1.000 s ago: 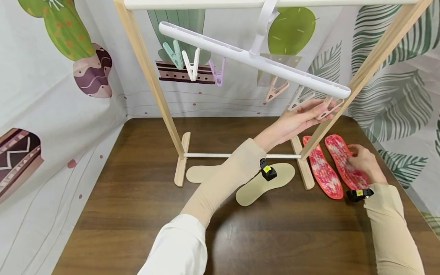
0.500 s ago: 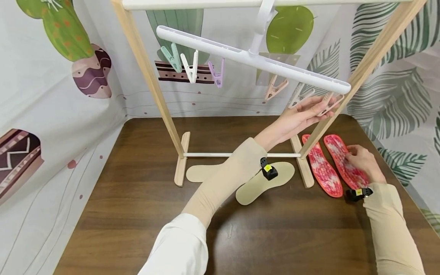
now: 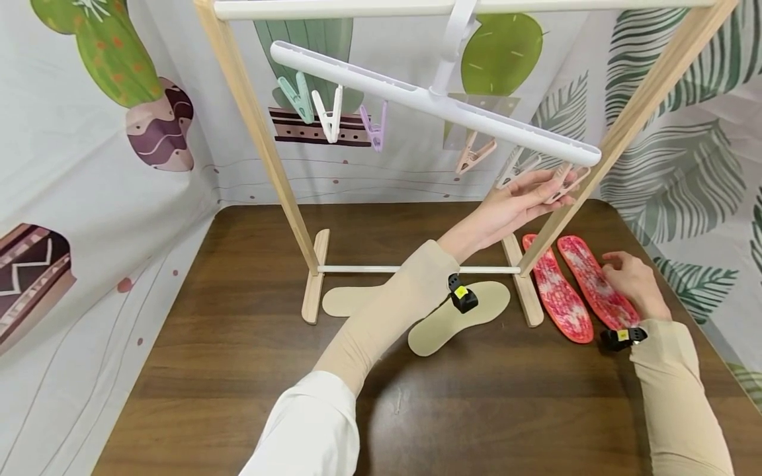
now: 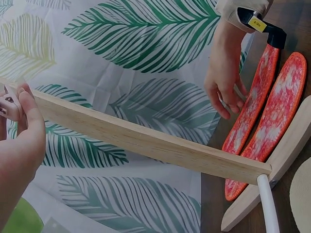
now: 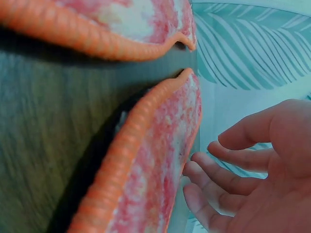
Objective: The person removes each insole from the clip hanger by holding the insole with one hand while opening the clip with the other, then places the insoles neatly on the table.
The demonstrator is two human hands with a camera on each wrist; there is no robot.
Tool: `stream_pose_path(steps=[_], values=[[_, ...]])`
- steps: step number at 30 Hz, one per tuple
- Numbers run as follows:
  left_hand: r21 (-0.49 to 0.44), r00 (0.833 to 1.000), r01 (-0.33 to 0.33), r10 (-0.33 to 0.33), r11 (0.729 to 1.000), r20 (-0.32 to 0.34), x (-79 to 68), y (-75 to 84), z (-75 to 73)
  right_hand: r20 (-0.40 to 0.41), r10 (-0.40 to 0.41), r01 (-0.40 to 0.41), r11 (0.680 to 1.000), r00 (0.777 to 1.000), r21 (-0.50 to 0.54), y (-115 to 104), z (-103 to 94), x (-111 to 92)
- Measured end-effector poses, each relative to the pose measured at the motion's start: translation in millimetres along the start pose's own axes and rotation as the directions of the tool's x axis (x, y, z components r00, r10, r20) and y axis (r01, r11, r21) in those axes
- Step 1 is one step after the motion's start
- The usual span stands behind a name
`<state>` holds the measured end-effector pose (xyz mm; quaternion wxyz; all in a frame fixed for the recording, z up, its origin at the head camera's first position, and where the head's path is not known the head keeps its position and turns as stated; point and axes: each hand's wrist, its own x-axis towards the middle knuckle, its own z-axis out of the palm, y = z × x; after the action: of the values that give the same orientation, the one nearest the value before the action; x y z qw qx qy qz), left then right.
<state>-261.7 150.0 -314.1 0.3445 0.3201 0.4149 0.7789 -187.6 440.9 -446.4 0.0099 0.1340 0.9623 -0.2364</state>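
My left hand (image 3: 518,201) reaches up and pinches a pale pink clip (image 3: 575,182) hanging at the right end of the white hanger (image 3: 437,102). The left wrist view shows the fingers and thumb on that clip. Low at the right, my right hand (image 3: 637,284) is beside the right-hand insole (image 3: 594,281) of a red-and-white patterned pair with orange edges. Its fingers are loosely bent with nothing between them, fingertips close to the insole's edge in the right wrist view (image 5: 252,179). The other red insole (image 3: 558,291) lies to its left, partly behind a rack post.
A wooden rack (image 3: 264,139) with a white top bar carries the tilted hanger. Teal (image 3: 297,98), white (image 3: 329,116), purple (image 3: 374,127) and more pale clips hang from it. Two beige insoles (image 3: 458,317) lie on the brown table (image 3: 238,370), one partly under my left forearm.
My right hand has come off the red insole, its fingers drawing slightly away. That insole sits a little further left. My left hand keeps its pinch on the clip.
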Motion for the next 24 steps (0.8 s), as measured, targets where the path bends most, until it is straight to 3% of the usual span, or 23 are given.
stream_pose_path(steps=[4, 10, 12, 14, 16, 19, 22, 24], values=[[0.014, 1.000, 0.007, -0.007, 1.000, -0.005, -0.5, 0.8, 0.6, -0.133, -0.008, 0.010, 1.000, 0.991, 0.012, 0, 0.9, 0], [0.011, 1.000, 0.013, -0.013, 1.000, 0.003, -1.1, 1.1, 1.1, -0.322, 0.033, -0.002, 0.995, 0.946, 0.095, -7, -2.9, -3], [0.009, 1.000, 0.010, -0.010, 1.000, 0.006, -1.3, 0.7, 0.5, -0.372, 0.072, -0.013, 0.987, 0.925, 0.159, -13, -5.3, -5], [0.003, 1.000, 0.010, -0.010, 1.000, 0.000, -1.8, 0.5, 0.0, -0.446, 0.113, -0.004, 0.971, 0.888, 0.238, -20, -7.2, -6], [-0.012, 1.000, 0.015, -0.015, 1.000, -0.016, -2.4, 0.2, -0.3, -0.545, 0.149, 0.050, 0.942, 0.825, 0.333, -30, -8.9, -7], [-0.034, 0.998, 0.032, -0.033, 0.999, -0.045, -2.6, 0.5, 0.4, -0.718, 0.146, 0.248, 0.876, 0.680, 0.413, -46, -12.2, -8], [-0.053, 0.997, 0.043, -0.047, 0.998, -0.057, -2.0, 0.9, 2.2, -0.844, 0.087, 0.501, 0.771, 0.530, 0.394, -67, -17.8, -14], [-0.057, 0.997, 0.046, -0.049, 0.997, -0.060, -1.6, 1.3, 3.4, -0.889, 0.042, 0.616, 0.706, 0.456, 0.350, -85, -22.4, -21]])
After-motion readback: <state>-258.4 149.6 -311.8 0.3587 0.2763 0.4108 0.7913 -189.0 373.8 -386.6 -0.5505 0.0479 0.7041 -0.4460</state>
